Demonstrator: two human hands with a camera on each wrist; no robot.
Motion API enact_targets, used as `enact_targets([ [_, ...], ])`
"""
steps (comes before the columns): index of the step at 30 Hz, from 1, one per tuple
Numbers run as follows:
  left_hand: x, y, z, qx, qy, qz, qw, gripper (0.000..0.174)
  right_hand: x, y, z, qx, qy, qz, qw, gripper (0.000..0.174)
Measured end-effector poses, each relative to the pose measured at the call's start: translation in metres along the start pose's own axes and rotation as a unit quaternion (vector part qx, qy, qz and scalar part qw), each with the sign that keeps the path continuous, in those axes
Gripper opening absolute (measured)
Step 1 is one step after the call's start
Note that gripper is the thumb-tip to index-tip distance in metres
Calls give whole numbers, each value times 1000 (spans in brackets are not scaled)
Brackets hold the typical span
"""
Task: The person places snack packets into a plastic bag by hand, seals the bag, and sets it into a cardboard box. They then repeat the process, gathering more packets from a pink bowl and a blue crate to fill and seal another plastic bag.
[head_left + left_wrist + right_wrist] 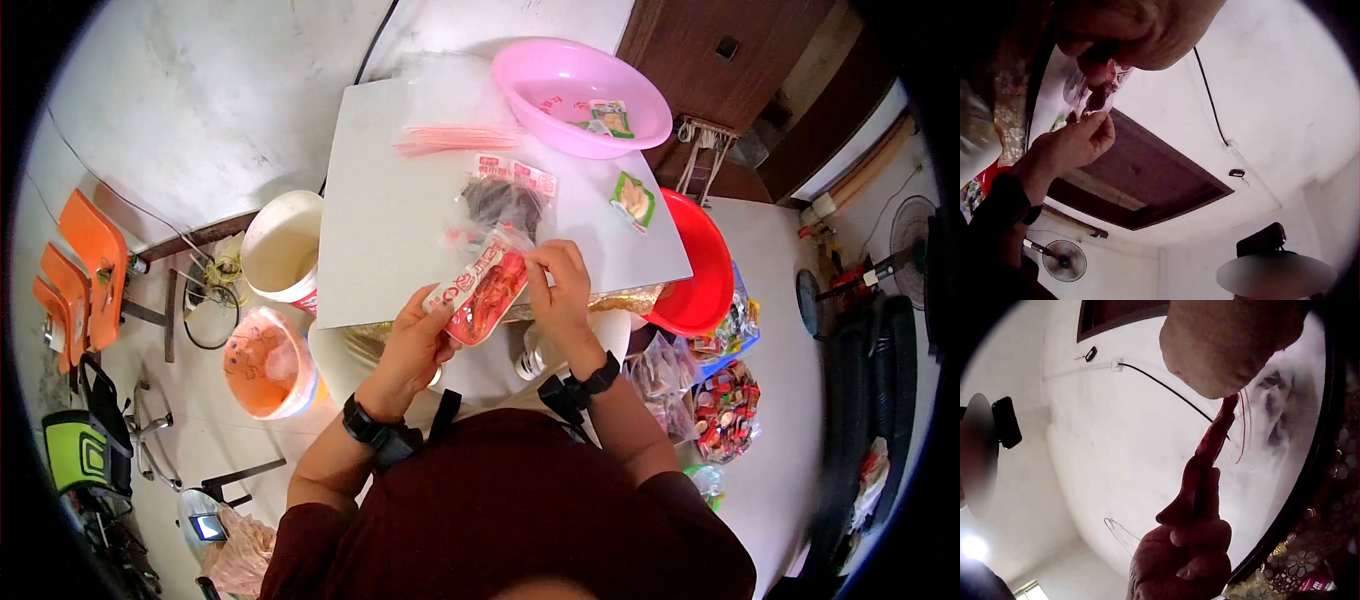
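Both hands hold a red and white food packet [490, 290] over the front edge of the white table [380, 240]. The left hand [412, 345] pinches its lower left end with thumb and fingers; the right hand [562, 298] pinches its upper right corner. In the right wrist view the red packet [1200, 472] is seen nearly edge-on between the left hand [1182, 559] and the right hand [1235, 347]. Just beyond it on the table lie dark contents in clear plastic [505, 205], beside more red and white packets [530, 177].
A pink basin [640, 95] holding green packets stands at the table's back right, with a green packet [632, 200] nearby. Flat pink-edged bags [455, 140] lie at the back. A red basin [685, 270] is at the right; a white bucket [285, 245] and an orange-lined bucket [265, 360] stand left.
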State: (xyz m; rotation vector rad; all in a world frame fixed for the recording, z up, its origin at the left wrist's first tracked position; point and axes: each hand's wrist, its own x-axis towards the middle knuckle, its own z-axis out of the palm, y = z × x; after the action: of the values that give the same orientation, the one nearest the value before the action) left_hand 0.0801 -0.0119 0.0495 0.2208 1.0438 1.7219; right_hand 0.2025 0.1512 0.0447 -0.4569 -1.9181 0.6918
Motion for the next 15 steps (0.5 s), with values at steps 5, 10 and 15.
enact_targets([
  [5, 7, 0, 5, 27, -16, -9, 999, 25, 1, 2, -7, -23, 1, 0, 1000, 9],
  [10, -2, 5, 2, 85, -16, -19, 996, 22, 10, 3, -11, -84, -45, 23, 995, 16],
  [15, -4, 1, 1, 80, -17, -34, 996, 22, 26, -4, -10, -218, -120, -38, 968, 20],
])
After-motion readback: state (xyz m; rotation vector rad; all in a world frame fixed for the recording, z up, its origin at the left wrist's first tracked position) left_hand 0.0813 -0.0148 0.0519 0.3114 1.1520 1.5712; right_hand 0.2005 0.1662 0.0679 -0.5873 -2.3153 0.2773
